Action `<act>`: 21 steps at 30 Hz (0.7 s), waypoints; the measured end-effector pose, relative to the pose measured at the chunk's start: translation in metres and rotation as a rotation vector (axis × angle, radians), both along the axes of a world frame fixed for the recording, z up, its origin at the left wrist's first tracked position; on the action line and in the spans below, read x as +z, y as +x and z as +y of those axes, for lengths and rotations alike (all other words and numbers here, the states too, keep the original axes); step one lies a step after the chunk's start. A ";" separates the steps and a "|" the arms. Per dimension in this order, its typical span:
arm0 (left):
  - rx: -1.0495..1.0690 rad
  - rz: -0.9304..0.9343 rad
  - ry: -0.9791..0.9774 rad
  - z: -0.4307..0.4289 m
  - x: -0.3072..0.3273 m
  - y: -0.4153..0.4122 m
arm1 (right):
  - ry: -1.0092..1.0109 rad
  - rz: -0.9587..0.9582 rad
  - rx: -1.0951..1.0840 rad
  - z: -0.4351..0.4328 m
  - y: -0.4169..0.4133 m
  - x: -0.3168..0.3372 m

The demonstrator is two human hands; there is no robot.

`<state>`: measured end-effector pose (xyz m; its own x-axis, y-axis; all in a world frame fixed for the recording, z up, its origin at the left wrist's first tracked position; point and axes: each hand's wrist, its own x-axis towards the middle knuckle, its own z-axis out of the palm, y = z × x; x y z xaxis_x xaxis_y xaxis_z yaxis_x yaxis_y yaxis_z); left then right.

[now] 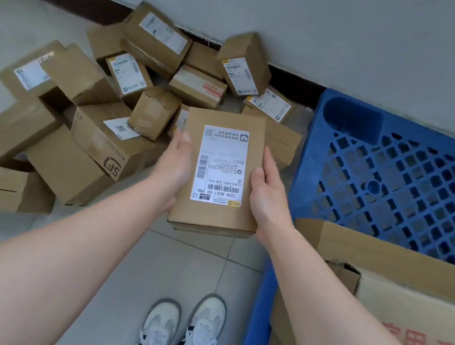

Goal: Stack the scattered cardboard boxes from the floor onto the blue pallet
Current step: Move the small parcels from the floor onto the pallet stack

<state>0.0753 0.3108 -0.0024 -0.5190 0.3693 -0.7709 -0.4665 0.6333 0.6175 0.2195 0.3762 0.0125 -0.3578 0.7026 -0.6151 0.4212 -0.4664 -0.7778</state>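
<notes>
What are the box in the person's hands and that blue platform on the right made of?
The held box looks like plain brown cardboard with a matte finish, going by its dull kraft surface and folded edges. Its label seems to be a white printed paper sticker. The blue pallet is probably moulded plastic: uniform colour, slight sheen, rounded lattice holes.

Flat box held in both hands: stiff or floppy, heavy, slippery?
Probably stiff: the box shows straight edges with the left hand and right hand gripping only its sides. Likely light, since it is thin and held out with arms extended. Matte cardboard should not slip much.
</notes>
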 end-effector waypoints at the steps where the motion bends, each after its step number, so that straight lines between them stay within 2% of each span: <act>1: -0.051 0.003 0.066 0.000 0.010 0.003 | 0.012 -0.003 -0.019 0.004 0.003 0.011; 5: -0.243 0.037 0.282 0.007 0.052 0.018 | 0.053 -0.013 -0.102 0.014 0.017 0.055; 9: -0.294 0.107 0.327 0.022 0.100 0.039 | 0.121 -0.008 -0.160 0.018 0.038 0.098; 13: -0.337 0.154 0.375 0.035 0.135 0.065 | 0.276 -0.084 -0.208 0.015 0.063 0.133; 21: -0.432 0.123 0.423 0.051 0.196 0.146 | 0.421 -0.227 -0.264 0.013 0.143 0.191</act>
